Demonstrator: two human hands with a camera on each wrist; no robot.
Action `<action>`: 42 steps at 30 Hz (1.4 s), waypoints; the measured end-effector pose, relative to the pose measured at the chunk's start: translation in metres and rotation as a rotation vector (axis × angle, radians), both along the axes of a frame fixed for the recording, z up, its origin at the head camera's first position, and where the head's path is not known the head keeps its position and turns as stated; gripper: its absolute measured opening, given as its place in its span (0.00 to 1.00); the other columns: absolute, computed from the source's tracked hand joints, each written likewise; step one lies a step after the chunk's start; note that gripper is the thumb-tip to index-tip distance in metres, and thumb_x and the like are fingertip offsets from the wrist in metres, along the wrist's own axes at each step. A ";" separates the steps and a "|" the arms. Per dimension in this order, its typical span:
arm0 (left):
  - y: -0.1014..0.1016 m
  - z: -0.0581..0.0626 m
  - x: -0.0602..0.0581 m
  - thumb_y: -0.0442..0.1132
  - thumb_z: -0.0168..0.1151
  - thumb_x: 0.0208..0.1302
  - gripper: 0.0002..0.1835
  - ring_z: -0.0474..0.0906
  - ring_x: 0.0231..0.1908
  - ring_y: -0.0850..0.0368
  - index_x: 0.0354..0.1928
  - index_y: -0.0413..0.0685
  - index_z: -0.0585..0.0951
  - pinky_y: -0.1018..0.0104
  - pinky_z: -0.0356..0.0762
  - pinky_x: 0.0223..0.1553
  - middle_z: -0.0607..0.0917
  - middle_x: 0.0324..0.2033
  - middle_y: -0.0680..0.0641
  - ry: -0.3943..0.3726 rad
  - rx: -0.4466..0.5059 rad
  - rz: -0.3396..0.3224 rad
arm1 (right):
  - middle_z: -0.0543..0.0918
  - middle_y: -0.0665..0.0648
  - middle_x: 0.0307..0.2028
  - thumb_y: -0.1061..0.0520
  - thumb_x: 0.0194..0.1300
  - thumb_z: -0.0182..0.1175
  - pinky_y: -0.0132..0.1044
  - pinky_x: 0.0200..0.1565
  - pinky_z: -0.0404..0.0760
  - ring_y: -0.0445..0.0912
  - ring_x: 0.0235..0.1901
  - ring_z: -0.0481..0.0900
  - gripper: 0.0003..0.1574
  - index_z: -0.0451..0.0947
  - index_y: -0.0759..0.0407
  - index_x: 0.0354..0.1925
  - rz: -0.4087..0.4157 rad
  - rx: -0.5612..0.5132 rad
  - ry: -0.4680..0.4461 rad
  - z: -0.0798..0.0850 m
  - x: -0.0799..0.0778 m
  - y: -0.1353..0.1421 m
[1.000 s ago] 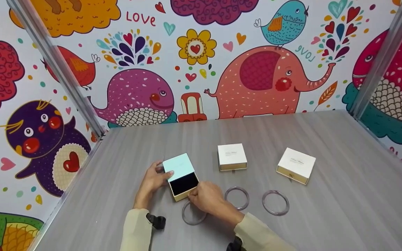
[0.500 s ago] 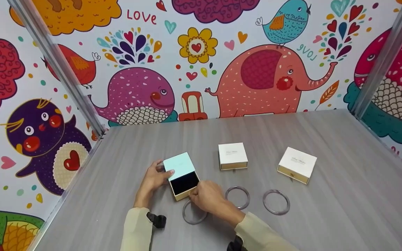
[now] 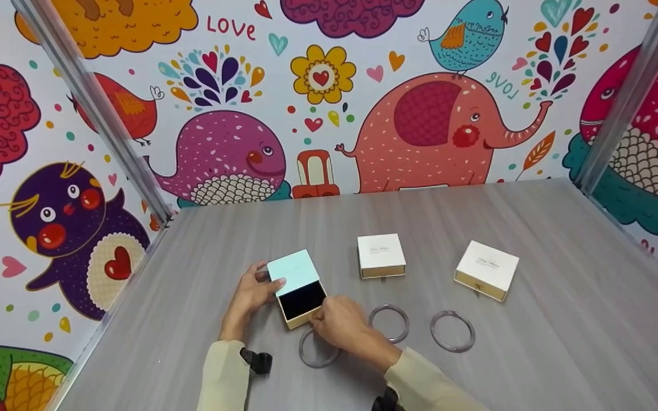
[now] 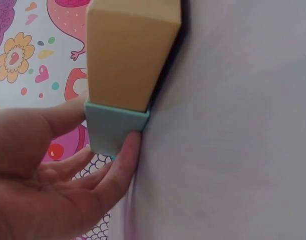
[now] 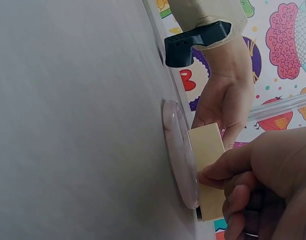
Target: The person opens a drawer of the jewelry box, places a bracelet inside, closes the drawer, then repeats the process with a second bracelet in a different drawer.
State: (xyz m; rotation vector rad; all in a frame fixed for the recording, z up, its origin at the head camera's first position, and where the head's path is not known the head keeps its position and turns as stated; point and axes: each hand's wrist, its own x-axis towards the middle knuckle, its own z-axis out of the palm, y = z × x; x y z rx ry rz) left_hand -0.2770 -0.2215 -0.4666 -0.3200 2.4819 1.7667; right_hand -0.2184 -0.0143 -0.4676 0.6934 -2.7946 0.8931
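A small box with a mint-green sleeve stands on the table, its cream drawer pulled partly out toward the person. The drawer's inside looks black, and nothing shows in it. My left hand grips the sleeve, thumb on top and fingers along the side and end. My right hand pinches the drawer's front end between thumb and curled fingers; whether it has a tab there is hidden. Just below that hand lies a translucent purplish bangle, partly covered by it in the head view.
Two more bangles lie right of my right hand, a nearer bangle and a farther bangle. Behind them rest two shut white boxes, one in the middle and one at right. Printed walls border the grey table.
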 end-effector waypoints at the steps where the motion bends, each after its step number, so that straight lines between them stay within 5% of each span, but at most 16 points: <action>1: 0.000 0.000 0.000 0.31 0.65 0.66 0.39 0.79 0.53 0.43 0.75 0.36 0.58 0.51 0.83 0.52 0.67 0.68 0.26 0.001 -0.003 -0.001 | 0.62 0.38 0.09 0.58 0.59 0.68 0.26 0.16 0.53 0.34 0.15 0.56 0.27 0.74 0.50 0.07 0.002 0.001 -0.003 0.000 0.000 0.000; 4: 0.000 0.000 -0.001 0.31 0.65 0.66 0.39 0.79 0.54 0.41 0.75 0.35 0.57 0.51 0.83 0.52 0.66 0.68 0.26 0.004 -0.001 -0.006 | 0.78 0.41 0.13 0.58 0.59 0.70 0.26 0.18 0.58 0.34 0.16 0.60 0.14 0.87 0.53 0.17 0.016 0.001 -0.009 0.001 -0.001 0.002; 9: 0.001 0.001 -0.001 0.31 0.65 0.66 0.39 0.79 0.53 0.42 0.75 0.35 0.58 0.52 0.84 0.51 0.67 0.67 0.25 0.007 -0.010 -0.005 | 0.88 0.47 0.22 0.58 0.59 0.70 0.26 0.21 0.64 0.33 0.19 0.64 0.07 0.90 0.54 0.25 0.051 0.005 -0.035 0.004 -0.001 0.006; 31: -0.002 0.000 -0.001 0.30 0.65 0.65 0.39 0.80 0.50 0.44 0.74 0.35 0.58 0.51 0.84 0.50 0.67 0.67 0.25 0.003 -0.005 -0.010 | 0.80 0.51 0.30 0.60 0.56 0.74 0.28 0.29 0.76 0.38 0.30 0.74 0.08 0.87 0.62 0.35 0.043 -0.008 -0.188 0.004 0.005 0.020; 42: -0.001 0.001 -0.001 0.30 0.64 0.66 0.40 0.80 0.49 0.46 0.75 0.34 0.56 0.51 0.84 0.50 0.66 0.67 0.25 -0.003 0.009 -0.013 | 0.80 0.50 0.24 0.63 0.53 0.75 0.26 0.23 0.71 0.35 0.23 0.70 0.09 0.83 0.59 0.23 0.031 0.000 -0.140 0.000 0.007 0.021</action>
